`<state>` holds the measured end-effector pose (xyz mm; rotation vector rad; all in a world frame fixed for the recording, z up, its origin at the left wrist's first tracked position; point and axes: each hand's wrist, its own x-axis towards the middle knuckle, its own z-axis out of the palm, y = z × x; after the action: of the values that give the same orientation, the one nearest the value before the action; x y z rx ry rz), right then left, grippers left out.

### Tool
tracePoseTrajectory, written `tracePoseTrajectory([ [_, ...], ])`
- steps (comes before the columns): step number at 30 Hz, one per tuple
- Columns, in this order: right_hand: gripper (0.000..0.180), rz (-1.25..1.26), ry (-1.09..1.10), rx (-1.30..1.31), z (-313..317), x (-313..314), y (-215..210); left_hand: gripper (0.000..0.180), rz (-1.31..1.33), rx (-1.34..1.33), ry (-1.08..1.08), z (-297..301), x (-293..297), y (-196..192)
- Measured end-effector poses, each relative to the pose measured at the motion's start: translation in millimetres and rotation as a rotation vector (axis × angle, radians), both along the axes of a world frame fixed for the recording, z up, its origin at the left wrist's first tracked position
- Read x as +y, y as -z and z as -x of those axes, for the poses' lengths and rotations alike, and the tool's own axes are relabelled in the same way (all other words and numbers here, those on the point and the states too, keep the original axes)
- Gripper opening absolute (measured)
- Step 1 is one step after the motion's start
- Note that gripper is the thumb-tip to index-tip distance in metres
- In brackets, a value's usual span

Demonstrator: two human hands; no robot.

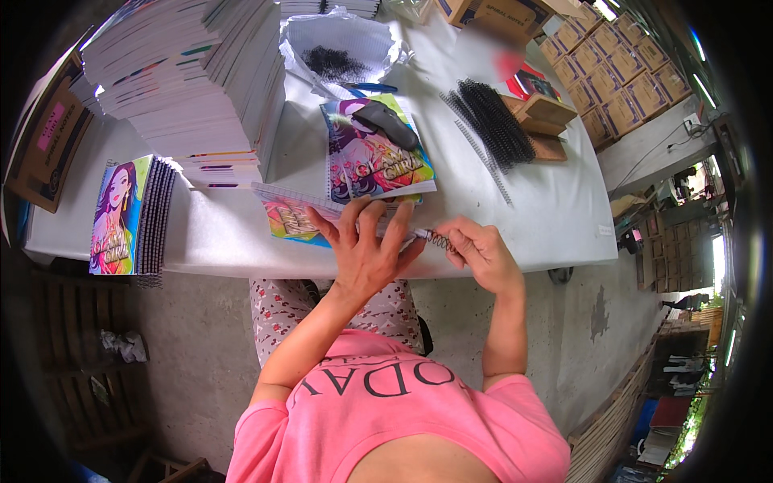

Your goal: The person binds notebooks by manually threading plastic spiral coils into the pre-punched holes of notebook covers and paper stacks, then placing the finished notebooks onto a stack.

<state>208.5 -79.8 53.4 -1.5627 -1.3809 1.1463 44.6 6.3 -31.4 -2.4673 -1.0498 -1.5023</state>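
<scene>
A colourful notebook [294,221] lies at the table's near edge, white page edge up. Across it spreads my left hand [362,245], its arched fingers over the page edge, thumb towards the cover, gripping it. At the notebook's right end a dark wire spiral coil [439,240] sticks out, pinched by my right hand [481,251] between thumb and fingers. How far the coil runs into the page edge is hidden by my left hand. Just beyond lies another notebook [354,153] with a similar cover, and a dark grey curved object [388,125] rests on it.
Tall paper stacks [185,88] and finished spiral notebooks [125,217] stand on the left. A white bag [294,40] holds black coil scraps, near a blue-handled tool [372,87]. Many black coils [487,121] lie by a wooden block [539,117]. Cartons [620,72] are stacked right.
</scene>
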Motion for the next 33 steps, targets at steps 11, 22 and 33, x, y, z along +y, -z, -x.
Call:
tracePoseTrajectory([
  [11, 0.025, -0.191, -0.050, -0.190, -1.1, -0.1, 4.8, 0.058, 0.054, 0.184, 0.006, 52.5, 23.2, -41.1],
  [22, 0.031, -0.416, 0.064, -1.133, -18.9, 165.1, 51.9, 0.055, 0.016, 0.021, 0.168, 39.5, 11.4, -29.8],
  [33, 0.008, -0.275, -0.325, 0.374, -38.6, 51.8, 44.3, 0.052, 0.114, -0.024, 0.188, 32.0, 6.8, -25.8],
])
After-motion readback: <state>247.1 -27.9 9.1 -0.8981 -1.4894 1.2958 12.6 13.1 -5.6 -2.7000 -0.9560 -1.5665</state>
